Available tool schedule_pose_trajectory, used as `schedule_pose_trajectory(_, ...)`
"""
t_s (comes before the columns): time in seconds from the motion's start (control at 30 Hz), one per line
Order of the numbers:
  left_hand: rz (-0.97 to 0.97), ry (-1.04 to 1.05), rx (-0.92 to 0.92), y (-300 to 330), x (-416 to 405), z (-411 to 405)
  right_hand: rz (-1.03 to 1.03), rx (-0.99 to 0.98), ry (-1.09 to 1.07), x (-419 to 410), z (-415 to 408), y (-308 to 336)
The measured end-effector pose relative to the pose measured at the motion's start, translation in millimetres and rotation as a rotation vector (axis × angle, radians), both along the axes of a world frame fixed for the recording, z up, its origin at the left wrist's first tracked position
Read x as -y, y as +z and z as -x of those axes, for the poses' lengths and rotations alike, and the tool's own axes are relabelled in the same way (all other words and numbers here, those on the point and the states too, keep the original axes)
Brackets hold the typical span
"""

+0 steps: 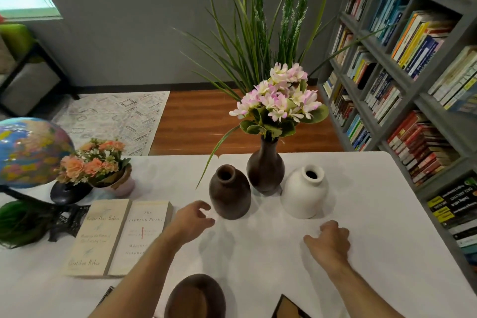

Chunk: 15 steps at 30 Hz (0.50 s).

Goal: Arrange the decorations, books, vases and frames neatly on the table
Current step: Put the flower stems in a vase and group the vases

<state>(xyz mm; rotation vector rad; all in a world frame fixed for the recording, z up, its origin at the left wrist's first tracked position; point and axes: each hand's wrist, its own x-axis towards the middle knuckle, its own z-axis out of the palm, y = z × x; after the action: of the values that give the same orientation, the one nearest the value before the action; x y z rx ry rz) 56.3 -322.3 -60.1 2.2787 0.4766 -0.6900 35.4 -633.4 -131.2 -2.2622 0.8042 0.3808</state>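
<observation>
Three vases stand close together near the far middle of a white table. On the left is a squat dark brown vase with a wide open mouth, showing nothing inside. Just behind and to its right stands a taller dark brown vase with a narrow neck, which holds a bunch of pale pink and white flowers with green leaves. To the right is a matte white vase, rounded at the shoulder, its dark mouth showing nothing inside.

The left hand hovers just beside the squat brown vase, fingers loosely curled, holding nothing and not touching it. The right hand hangs over the table in front of the white vase, fingers loosely bent, also holding nothing.

Left of the hands lie two cream paperbacks side by side, "Better Than Before" and "The Tipping Point", covers up. Behind them a small pink pot holds peach flowers, beside a low black vase. A globe stands at the far left edge, with a small black Eiffel Tower model lying in front of it.

At the near edge, a dark brown rounded vessel and the corner of a dark frame are partly in view.

Beyond the table stand a tall green plant with white plumes and, to the right, a grey bookshelf packed with books.
</observation>
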Motion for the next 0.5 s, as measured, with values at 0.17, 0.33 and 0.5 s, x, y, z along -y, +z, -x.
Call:
schedule_pose_trajectory(0.17, -0.131, -0.153, -0.248, 1, -25, 34, -0.244, -0.265, 0.341, -65, 28, 27)
schedule_pose_trajectory(0.33, -0.101, -0.123, -0.512, -8, -37, 59, -0.387, -0.748, 0.384, -132, 59, 32)
schedule_pose_trajectory(0.5, 0.057, -0.026, -0.637, -12, -39, 74, -0.814, -0.947, 0.125, -153, 83, 19)
